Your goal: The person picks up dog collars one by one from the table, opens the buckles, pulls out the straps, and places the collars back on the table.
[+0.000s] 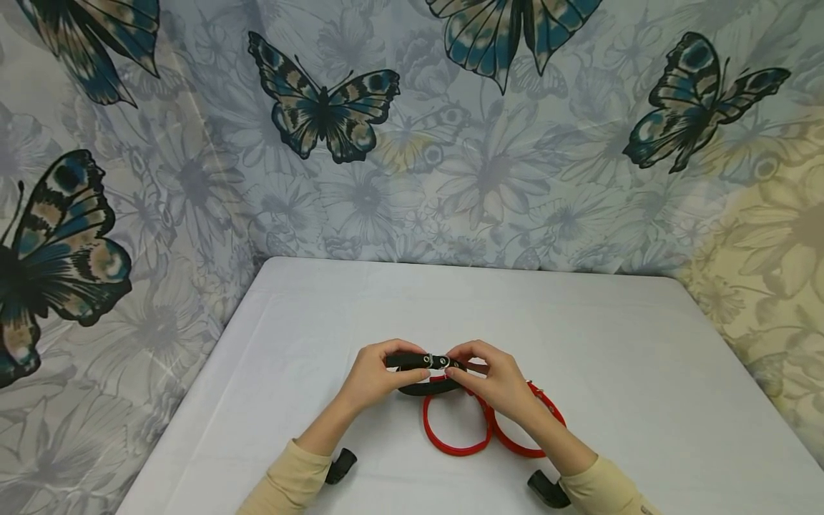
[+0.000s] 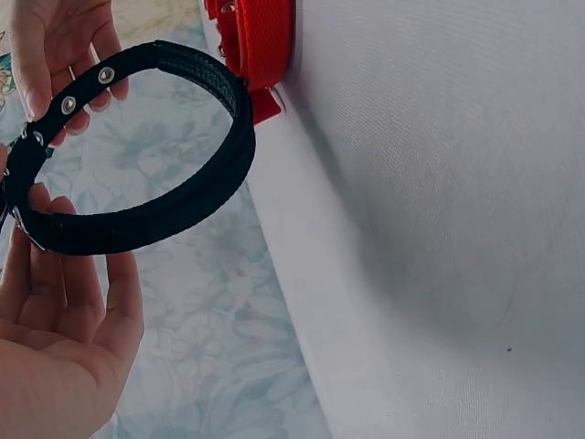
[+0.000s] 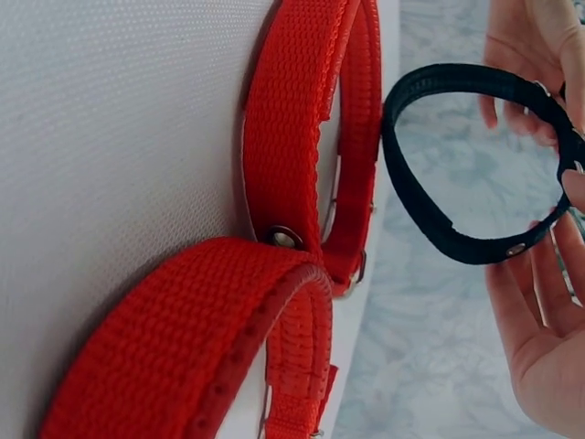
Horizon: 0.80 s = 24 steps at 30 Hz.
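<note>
Both hands hold a black collar (image 1: 430,388) bent into a loop above the table, its metal buckle and eyelets between them. On the left, my left hand (image 1: 376,373) pinches the buckle end between thumb and fingers. From the other side my right hand (image 1: 492,375) pinches the strap end with the eyelets. In the left wrist view the black collar (image 2: 164,224) forms a ring, with silver eyelets along the strap near the right hand (image 2: 69,46). Two red collars, one (image 1: 455,452) at the left and another (image 1: 524,452) partly behind the right forearm, stand looped on the table.
A white-covered table (image 1: 611,343) lies under the hands. Butterfly-patterned cloth (image 1: 496,179) hangs behind and at the sides. Black straps or devices (image 1: 341,466) show by each wrist.
</note>
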Each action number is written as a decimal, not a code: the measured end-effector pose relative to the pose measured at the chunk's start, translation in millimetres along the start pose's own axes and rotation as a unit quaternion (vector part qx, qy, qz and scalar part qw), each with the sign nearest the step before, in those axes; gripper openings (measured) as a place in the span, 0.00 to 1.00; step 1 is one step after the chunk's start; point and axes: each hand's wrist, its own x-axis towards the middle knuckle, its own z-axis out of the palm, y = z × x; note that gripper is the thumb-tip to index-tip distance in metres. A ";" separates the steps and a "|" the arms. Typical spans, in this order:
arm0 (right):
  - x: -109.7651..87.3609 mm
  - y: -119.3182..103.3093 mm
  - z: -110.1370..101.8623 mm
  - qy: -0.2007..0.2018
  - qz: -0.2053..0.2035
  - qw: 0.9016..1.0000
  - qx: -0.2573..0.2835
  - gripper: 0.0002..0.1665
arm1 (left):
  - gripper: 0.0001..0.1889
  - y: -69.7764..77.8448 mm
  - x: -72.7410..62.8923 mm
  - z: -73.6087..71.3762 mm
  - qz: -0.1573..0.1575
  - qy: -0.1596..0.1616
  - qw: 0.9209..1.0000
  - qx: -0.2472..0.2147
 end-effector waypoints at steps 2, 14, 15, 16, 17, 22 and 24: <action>-0.2 -0.1 0.0 -0.002 -0.004 1.000 0.000 0.12 | 0.13 -2.3 0.5 -0.5 -0.001 -0.003 1.000 0.004; 0.6 -0.6 0.5 -0.006 -0.039 0.999 -0.004 0.12 | 0.14 -10.6 3.0 -6.4 0.000 0.009 0.999 0.033; 0.6 -0.7 0.3 -0.006 -0.041 0.999 -0.005 0.12 | 0.14 -10.2 2.8 -7.1 -0.001 0.011 0.999 0.039; 0.5 -1.1 0.1 -0.006 -0.041 0.999 -0.005 0.11 | 0.13 -10.0 2.5 -7.7 -0.002 0.012 0.999 0.042; 0.5 -1.5 -0.2 -0.007 -0.041 0.999 -0.005 0.11 | 0.13 -9.7 2.3 -8.2 -0.002 0.013 0.999 0.044; 0.0 -4.1 -1.8 -0.004 -0.041 0.999 -0.006 0.11 | 0.13 -8.2 0.9 -9.3 0.001 0.014 0.999 0.034; -0.4 -4.4 -2.5 -0.001 -0.041 0.999 -0.006 0.11 | 0.12 -7.5 0.5 -9.1 0.004 0.015 0.999 0.028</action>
